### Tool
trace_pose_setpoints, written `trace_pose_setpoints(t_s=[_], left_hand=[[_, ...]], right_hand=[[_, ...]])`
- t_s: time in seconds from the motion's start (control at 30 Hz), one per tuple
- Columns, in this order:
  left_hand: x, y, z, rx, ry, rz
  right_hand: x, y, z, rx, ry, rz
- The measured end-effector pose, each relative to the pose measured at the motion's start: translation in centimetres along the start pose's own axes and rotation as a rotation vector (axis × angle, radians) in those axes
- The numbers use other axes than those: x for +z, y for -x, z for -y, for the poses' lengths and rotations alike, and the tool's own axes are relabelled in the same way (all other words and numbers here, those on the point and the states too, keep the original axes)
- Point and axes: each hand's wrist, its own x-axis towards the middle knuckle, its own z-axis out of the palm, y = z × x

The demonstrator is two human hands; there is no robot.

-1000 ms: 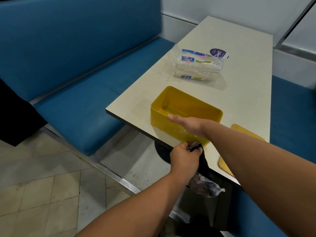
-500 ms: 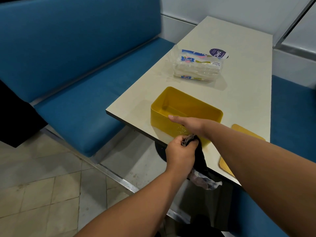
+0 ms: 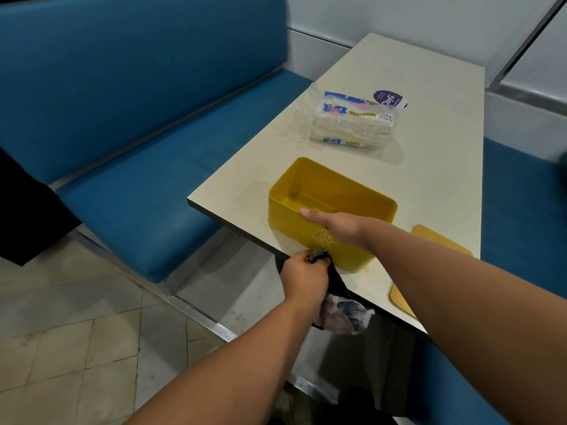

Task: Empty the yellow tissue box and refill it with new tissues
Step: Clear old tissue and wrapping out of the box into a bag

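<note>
Left fingers (image 3: pixel 306 260) clenched around the gathered neck of a dark bag (image 3: pixel 336 285), held just below the near bench (image 3: pixel 438 191) edge; pale crumpled stuff (image 3: pixel 345 314) visible at the bag's lower part, probably the old tissues, though hard to tell for certain. Right fingers (image 3: pixel 310 213) laid flat over the near rim of the yellow tissue box (image 3: pixel 310 185), thumb side on the outer wall, steadying rather than gripping tight; right hand (image 3: pixel 339 227) resting there, left hand (image 3: pixel 303 279) under the corner.

Box upright at the near end of the bench, open on top, nothing visible inside: emptying seemingly done. Yellow lid (image 3: pixel 429 243) flat on the bench to the right, partly hidden by the right forearm, off the box.

Sealed pack of paper towels (image 3: pixel 352 124) farther back on the bench, well apart from the box, wrapper apparently unopened. Beside it a small purple round sticker or tag (image 3: pixel 388 99).

Left to do, judging from this: set the bag aside, open the pack, load the new tissues into the box, refit the lid. Roughly the first half done.
</note>
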Motion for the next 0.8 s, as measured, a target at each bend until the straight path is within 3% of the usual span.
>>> trace_pose_setpoints(t_s=[0.13,0.27,0.43,0.6,0.73,0.8], left_hand=[[-0.6,-0.8,-0.1,0.007,0.032,-0.077],[-0.1,0.0,0.2,0.026,-0.046,0.037],[-1.6,-0.6,-0.9,0.149,-0.018,-0.088],[-1.2,1.0,-0.6,0.271,-0.1,0.049],[-1.7,-0.1,-1.0,0.268,0.0,-0.114],[-1.6,0.2,-0.9,0.262,-0.043,-0.049]], right_hand=[[0.0,-0.3,-0.1,0.006,0.013,-0.006],[0.0,-0.5,-0.2,0.014,0.021,-0.01],[0.0,-0.5,-0.1,0.005,0.027,-0.019],[-0.1,-0.3,0.0,0.019,0.035,-0.027],[0.0,-0.2,0.1,0.009,0.025,-0.029],[0.0,-0.2,0.1,0.004,0.027,-0.028]])
